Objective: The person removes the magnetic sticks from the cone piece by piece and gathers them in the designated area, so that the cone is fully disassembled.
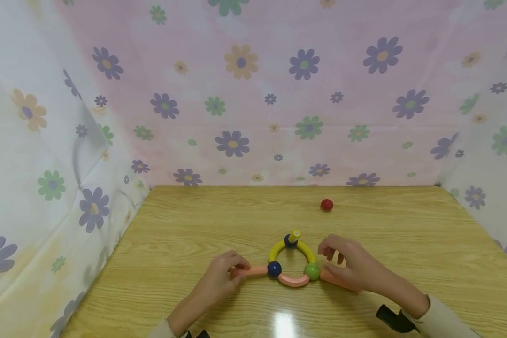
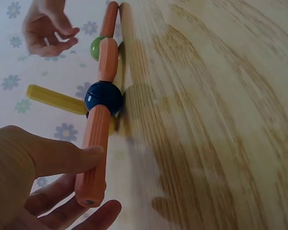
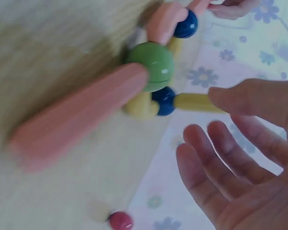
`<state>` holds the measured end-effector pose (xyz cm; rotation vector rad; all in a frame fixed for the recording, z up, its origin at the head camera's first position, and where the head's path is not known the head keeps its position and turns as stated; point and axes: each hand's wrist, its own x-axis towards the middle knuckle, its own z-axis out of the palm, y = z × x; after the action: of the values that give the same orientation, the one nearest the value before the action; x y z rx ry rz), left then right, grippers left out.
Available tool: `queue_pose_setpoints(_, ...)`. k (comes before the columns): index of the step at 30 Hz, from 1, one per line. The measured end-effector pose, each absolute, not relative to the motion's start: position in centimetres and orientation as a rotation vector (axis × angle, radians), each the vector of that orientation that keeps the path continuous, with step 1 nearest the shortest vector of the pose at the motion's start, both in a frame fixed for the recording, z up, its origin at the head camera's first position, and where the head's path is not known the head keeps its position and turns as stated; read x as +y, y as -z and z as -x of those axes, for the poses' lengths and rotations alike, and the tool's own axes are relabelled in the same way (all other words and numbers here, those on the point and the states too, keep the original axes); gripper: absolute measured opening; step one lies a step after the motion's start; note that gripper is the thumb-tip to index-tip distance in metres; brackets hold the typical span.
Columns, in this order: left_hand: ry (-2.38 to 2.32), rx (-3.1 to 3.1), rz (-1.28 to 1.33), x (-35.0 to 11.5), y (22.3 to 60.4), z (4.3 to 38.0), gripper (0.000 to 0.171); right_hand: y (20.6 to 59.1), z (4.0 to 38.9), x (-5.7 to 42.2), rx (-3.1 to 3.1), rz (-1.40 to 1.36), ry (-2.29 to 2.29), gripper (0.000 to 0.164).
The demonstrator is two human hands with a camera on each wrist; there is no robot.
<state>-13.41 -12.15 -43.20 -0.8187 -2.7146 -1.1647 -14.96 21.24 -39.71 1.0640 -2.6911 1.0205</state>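
Note:
A ring of curved rods and balls lies on the table: two yellow curved rods [image 1: 274, 251], a pink curved rod [image 1: 294, 280], a dark blue ball [image 1: 274, 269], a green ball [image 1: 312, 271] and a second dark blue ball [image 1: 290, 241]. A straight yellow rod [image 2: 55, 99] sticks up from that far ball. My left hand [image 1: 224, 277] pinches the straight pink rod [image 2: 93, 153] joined to the near blue ball. Beside the other straight pink rod [image 3: 81, 117], joined to the green ball, my right hand [image 3: 245, 158] hovers with fingers spread and loosely bent, holding nothing.
A red ball [image 1: 327, 205] sits apart toward the back of the wooden table [image 1: 194, 211]. Flower-patterned cloth [image 1: 270, 94] hangs behind the table and along both sides.

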Motion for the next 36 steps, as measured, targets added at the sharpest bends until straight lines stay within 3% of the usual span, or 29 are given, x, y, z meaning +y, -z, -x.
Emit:
queue_pose_setpoints(10, 1.085, -2.803, 0.843, -12.3, 43.9, 14.2, 0.018, 37.9, 17.0, 17.6, -2.538, -1.070, -0.847, 0.048)
queue_pose_setpoints(23, 0.848, -2.826, 0.888, -10.6, 43.4, 14.3, 0.017, 36.8, 19.9, 16.4, -2.606, -1.263, -0.898, 0.021)
queue_pose_setpoints(36, 0.692, -2.663, 1.114, -4.6, 43.5, 13.7, 0.007, 36.6, 23.3, 17.4, -2.640, -1.241, -0.886, 0.020)
